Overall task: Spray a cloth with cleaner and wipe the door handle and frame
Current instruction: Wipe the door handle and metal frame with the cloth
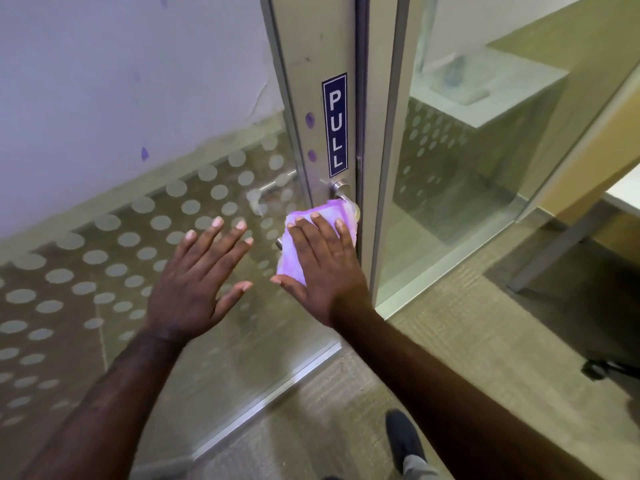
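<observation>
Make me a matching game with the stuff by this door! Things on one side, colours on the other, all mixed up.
Things:
1. cloth
2. PULL sign
3. handle
4. shoe

Colours:
A. silver
B. black
C. purple
D. dark blue with white letters

Pairs: 1-C, 2-D, 3-A, 4-B

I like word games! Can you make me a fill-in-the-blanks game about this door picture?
1. The blue sign on the door frame says ____.
2. The cloth is pressed over the door handle by the ____ hand.
3. The left hand is open, with fingers spread, and holds ____.
4. The colour of the cloth is ____.

Missing words: PULL; right; nothing; purple
</observation>
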Demonstrator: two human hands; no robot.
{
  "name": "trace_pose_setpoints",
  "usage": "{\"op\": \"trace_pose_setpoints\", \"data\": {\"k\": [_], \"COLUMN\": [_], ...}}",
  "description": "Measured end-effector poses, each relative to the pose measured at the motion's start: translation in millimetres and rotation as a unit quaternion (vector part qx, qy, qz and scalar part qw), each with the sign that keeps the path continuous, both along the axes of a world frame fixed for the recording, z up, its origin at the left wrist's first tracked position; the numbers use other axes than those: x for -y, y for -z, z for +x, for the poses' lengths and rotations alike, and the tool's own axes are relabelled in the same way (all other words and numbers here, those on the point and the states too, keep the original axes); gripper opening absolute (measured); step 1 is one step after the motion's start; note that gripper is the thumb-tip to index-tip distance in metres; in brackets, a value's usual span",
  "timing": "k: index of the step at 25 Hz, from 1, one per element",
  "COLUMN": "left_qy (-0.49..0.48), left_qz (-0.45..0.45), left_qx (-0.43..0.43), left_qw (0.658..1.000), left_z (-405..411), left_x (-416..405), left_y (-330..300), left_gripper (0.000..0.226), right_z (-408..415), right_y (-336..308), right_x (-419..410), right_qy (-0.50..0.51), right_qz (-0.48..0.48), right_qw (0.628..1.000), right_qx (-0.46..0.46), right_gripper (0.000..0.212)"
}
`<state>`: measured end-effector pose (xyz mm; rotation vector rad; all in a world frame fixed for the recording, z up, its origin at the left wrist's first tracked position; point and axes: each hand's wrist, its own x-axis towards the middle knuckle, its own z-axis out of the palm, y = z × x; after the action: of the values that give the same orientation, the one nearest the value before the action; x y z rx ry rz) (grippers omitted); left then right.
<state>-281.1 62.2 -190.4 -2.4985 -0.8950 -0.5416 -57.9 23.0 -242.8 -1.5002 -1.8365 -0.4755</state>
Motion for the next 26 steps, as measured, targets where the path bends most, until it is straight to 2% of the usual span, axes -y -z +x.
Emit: {"op": "trace_pose_setpoints", "data": {"k": [3, 8, 12, 18, 23, 26], "left_qy": [0.026, 0.068, 0.078, 0.055, 0.033, 0.012], "left_qz": [0.040, 0.056, 0.068, 0.094, 0.106, 0.082], "left_qx": [-0.023, -0.006, 0.002, 0.028, 0.040, 0.051], "left_qw": [0.999, 0.996, 0.995, 0.994, 0.993, 0.995], "left_z": [-7.9, -11.9, -12.2, -6.2, -2.3, 0.4], "left_x": [-7.5, -11.6, -12.4, -11.2, -8.8, -5.5], "left_y": [5.6, 11.7, 12.1, 14.4, 13.7, 14.0], "left_gripper": [0.055, 0.054, 0.052, 0.055, 0.059, 0.060], "right_z": [1.4, -4.3, 8.1, -2.9, 32.1, 61.1], "right_y": [2.1, 1.4, -2.2, -4.7, -11.2, -15.8], "right_x": [-0.6, -1.3, 0.3, 2.7, 0.8, -2.9], "right_qy": [0.001, 0.003, -0.017, 0.030, -0.077, -0.097], "right_qz": [0.024, 0.033, 0.003, -0.041, -0.061, -0.086], "right_qw": [1.000, 0.999, 1.000, 0.998, 0.991, 0.987], "right_qx": [-0.008, -0.010, 0.024, 0.031, 0.088, 0.095], "right_gripper": [0.072, 0.069, 0.073, 0.075, 0.080, 0.081]}}
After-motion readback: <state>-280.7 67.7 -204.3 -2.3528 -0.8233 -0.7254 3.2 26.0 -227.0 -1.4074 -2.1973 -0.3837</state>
